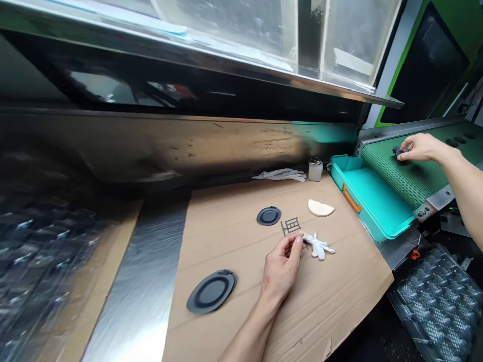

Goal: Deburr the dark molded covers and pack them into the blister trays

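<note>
My right hand (424, 147) is over the green conveyor belt (392, 173), its fingers closed on a small dark plastic part (398, 151). Low over the cardboard, my left hand (282, 266) has its thumb and fingers pressed together in a pinch. Whatever it may hold is hidden. Just beyond those fingertips lies a bunched white glove (319, 247); I cannot tell if they touch. Two dark round lids lie on the cardboard: a smaller lid (268, 215) behind my left hand and a larger lid (212, 291) to its left.
Cardboard (339, 291) covers the metal table (143, 281). A turquoise tray (377, 201) sits under the belt's end. Also here are a cream half-round pad (320, 207), a small jar (315, 170), dark discs (452, 143) on the belt, and clear blister trays (437, 296) at lower right.
</note>
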`<action>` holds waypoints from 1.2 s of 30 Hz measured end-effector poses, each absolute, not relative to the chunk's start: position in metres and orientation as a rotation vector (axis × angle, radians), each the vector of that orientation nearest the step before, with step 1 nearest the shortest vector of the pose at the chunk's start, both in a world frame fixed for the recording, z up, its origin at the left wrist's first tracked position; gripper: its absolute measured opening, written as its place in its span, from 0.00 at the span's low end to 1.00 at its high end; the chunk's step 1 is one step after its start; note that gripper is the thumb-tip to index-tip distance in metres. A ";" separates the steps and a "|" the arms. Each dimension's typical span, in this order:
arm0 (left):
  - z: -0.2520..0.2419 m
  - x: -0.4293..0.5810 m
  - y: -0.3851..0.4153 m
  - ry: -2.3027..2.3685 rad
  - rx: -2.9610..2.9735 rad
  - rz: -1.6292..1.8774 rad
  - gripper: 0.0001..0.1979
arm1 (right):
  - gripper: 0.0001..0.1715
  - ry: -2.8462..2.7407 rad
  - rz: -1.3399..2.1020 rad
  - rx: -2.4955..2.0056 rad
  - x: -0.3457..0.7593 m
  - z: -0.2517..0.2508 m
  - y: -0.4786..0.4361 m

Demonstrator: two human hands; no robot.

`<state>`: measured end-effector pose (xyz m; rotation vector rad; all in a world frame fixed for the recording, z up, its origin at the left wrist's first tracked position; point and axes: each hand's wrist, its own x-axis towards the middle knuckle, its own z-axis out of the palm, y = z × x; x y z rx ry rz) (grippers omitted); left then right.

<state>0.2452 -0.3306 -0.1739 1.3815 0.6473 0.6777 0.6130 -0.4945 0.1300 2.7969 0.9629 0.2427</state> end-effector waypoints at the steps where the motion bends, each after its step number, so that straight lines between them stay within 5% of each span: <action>1: -0.172 0.246 -0.332 0.632 1.322 0.693 0.31 | 0.26 1.095 0.334 2.816 0.586 0.125 -0.485; 3: -0.166 0.246 -0.337 0.570 1.190 0.723 0.35 | 0.25 1.453 0.451 2.844 0.521 0.099 -0.464; 7: -0.156 0.246 -0.342 0.388 0.911 0.737 0.39 | 0.22 2.199 0.152 2.663 0.397 0.005 -0.432; 13: -0.152 0.243 -0.327 0.491 0.664 0.747 0.28 | 0.37 2.298 -0.324 2.774 0.354 -0.097 -0.398; 21: -0.139 0.238 -0.312 0.622 0.604 0.536 0.28 | 0.39 2.309 -0.677 3.003 0.371 -0.124 -0.397; 36: -0.143 0.236 -0.314 0.507 0.548 0.454 0.25 | 0.45 2.199 -0.460 3.210 0.356 -0.130 -0.403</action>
